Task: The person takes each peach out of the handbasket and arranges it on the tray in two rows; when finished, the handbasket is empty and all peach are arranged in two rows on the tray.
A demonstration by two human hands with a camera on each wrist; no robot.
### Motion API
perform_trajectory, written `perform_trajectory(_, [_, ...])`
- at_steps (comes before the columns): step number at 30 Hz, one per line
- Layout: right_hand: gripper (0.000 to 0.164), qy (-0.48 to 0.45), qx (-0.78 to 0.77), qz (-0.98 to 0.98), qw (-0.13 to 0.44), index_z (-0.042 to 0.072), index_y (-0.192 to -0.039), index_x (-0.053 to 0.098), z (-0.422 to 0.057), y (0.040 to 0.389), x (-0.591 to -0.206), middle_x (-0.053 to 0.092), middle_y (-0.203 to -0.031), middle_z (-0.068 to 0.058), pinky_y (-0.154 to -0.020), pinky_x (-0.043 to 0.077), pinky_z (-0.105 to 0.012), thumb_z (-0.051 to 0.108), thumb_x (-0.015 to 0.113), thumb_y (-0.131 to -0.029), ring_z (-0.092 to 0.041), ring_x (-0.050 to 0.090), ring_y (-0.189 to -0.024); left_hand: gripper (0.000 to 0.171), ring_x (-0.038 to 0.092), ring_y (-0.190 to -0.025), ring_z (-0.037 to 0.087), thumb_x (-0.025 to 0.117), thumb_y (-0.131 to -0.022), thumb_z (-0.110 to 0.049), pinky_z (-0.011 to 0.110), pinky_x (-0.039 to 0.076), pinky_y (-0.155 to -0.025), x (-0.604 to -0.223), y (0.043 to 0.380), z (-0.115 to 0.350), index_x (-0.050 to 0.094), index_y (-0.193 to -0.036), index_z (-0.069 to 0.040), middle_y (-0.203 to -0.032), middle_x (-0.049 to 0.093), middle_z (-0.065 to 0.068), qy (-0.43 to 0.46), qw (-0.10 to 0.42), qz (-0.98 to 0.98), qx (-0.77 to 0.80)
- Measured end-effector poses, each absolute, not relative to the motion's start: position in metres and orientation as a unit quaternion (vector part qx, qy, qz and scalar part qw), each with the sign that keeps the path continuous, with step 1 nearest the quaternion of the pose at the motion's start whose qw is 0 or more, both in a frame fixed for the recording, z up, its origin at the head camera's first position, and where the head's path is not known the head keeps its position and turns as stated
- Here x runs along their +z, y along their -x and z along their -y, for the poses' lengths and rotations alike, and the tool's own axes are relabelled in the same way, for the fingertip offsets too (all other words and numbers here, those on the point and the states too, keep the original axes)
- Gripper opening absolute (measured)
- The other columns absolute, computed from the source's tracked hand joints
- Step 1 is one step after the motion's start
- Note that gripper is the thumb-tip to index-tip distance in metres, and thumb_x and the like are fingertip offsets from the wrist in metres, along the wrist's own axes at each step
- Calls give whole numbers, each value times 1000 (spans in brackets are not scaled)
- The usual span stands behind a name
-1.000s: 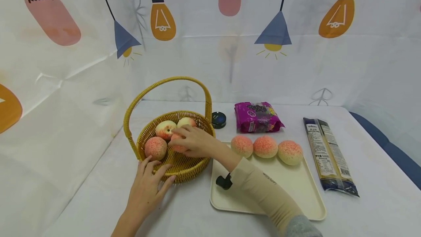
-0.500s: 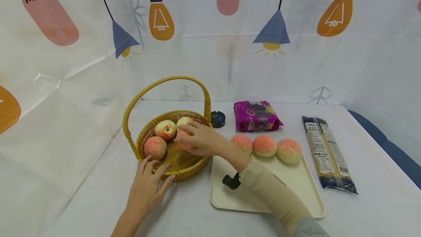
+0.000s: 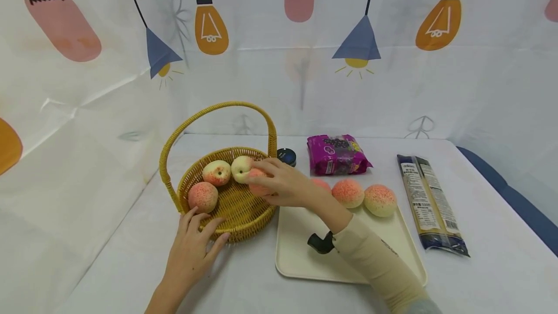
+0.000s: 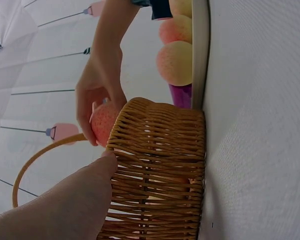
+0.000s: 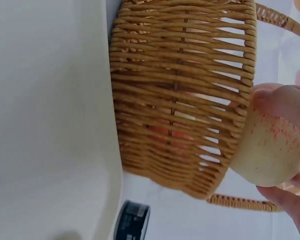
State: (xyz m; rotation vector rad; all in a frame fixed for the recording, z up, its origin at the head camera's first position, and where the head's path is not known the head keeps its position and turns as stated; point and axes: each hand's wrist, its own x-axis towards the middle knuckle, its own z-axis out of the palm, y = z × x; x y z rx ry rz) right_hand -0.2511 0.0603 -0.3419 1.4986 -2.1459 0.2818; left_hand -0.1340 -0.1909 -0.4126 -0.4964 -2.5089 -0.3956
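Note:
My right hand point(image 3: 289, 183) holds a pink-speckled peach point(image 5: 272, 147) between thumb and fingers, at the right rim of a woven basket point(image 3: 250, 224). The left wrist view also shows this held peach point(image 4: 104, 122), just above the rim. Three other peaches are in the basket: one at the left point(image 3: 203, 196), one at the back point(image 3: 216, 172) and a pale one point(image 3: 240, 169) beside it. My left hand point(image 3: 192, 243) rests with spread fingers on the basket's near-left rim. A thumb or finger touches the rim in the left wrist view.
Right of the basket lies a cream tray point(image 3: 301, 260) with three peaches point(image 3: 380, 200) along its far edge. Behind stand a purple packet point(image 3: 337, 155) and a small dark round tin point(image 3: 286, 156). A long noodle-like packet point(image 3: 431, 202) lies at the right. The basket handle point(image 3: 218, 106) arches upright.
My right hand has drawn the peach rightward, from the basket's middle to its right rim, uncovering the pale peach. The left hand stays on the rim. The head view has shifted slightly.

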Motion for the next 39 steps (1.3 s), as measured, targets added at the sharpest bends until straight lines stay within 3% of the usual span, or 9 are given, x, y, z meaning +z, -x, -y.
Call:
perform_trajectory(9, [49, -558, 147, 771, 270, 16, -119, 58, -85, 247, -341, 47, -129, -15, -93, 44, -35, 18, 76, -74, -28, 43, -117, 29, 33, -122, 40, 63, -84, -39, 58, 26, -98, -414, 134, 192, 67, -103, -18, -104, 54, 16, 176, 261, 936, -157])
perform_trajectory(16, [51, -529, 148, 791, 269, 19, -119, 56, -106, 239, -342, 46, -128, -13, -83, 50, -34, 19, 76, -72, -26, 45, -114, 30, 32, -123, 39, 63, -84, -40, 58, 27, -99, -413, 133, 192, 66, -104, -17, -105, 54, 17, 169, 255, 938, -162])
perform_trajectory(28, [51, -484, 173, 820, 252, 16, -117, 58, -146, 223, -353, 48, -128, -15, -86, 48, -42, 15, 78, -70, -29, 45, -115, 31, 31, -123, 40, 61, -85, -40, 57, 26, -99, -414, 134, 192, 66, -104, -17, -106, 53, 18, 169, 252, 939, -161])
perform_trajectory(35, [53, -449, 140, 846, 250, 19, -117, 58, -170, 207, -355, 49, -126, -13, -78, 52, -41, 20, 79, -68, -28, 47, -113, 30, 32, -122, 40, 61, -86, -40, 57, 25, -99, -413, 133, 192, 66, -104, -16, -105, 54, 18, 173, 256, 937, -162])
perform_trajectory(39, [56, -455, 140, 842, 255, 16, -118, 57, -184, 200, -357, 49, -125, -15, -82, 50, -44, 16, 79, -66, -30, 48, -111, 30, 32, -122, 40, 61, -86, -39, 56, 25, -100, -412, 133, 191, 66, -104, -16, -105, 54, 19, 174, 256, 937, -162])
